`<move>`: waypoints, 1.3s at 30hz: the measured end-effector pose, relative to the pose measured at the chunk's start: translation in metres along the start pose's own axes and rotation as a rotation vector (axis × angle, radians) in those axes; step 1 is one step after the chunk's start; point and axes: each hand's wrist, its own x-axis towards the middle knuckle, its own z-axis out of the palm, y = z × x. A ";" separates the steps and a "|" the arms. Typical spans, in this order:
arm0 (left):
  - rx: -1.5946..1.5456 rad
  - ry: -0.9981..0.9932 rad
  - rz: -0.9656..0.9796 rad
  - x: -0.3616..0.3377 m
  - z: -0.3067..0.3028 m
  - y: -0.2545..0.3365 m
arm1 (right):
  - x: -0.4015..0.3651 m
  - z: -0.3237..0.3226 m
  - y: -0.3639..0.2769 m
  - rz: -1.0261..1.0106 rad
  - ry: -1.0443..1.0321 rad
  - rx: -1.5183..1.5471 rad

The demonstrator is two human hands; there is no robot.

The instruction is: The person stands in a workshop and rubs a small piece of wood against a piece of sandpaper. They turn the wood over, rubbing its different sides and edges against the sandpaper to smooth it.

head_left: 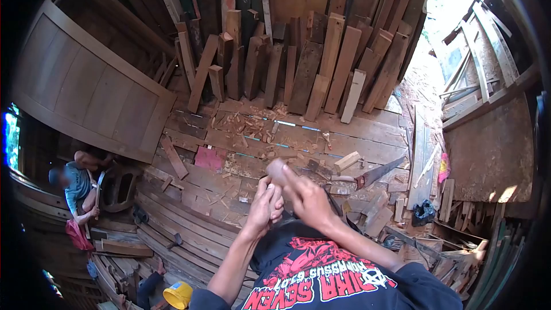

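Note:
My left hand [263, 206] and my right hand [303, 194] are pressed together in front of my chest, above my black shirt with red print [321, 278]. The left hand's fingers curl against the right hand. One digit of the right hand sticks up at its top. I see no object between them; anything small there is hidden. Beyond the hands, a hand saw [376, 174] lies on the plank floor, apart from both hands.
Many boards [321, 63] lean against the back wall. Wood chips [252, 129] and offcuts litter the plank floor. A pink block [209, 158] lies left of centre. Another person [77, 186] sits at the left by curved planks. A yellow container [178, 294] stands at the bottom.

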 end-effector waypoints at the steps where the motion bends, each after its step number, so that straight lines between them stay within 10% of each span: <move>1: 0.064 0.008 0.017 -0.001 0.004 -0.002 | 0.002 0.001 0.003 0.023 0.025 -0.010; 39: 0.147 -0.006 0.093 -0.005 0.025 -0.012 | 0.001 0.001 0.013 -0.063 0.168 0.185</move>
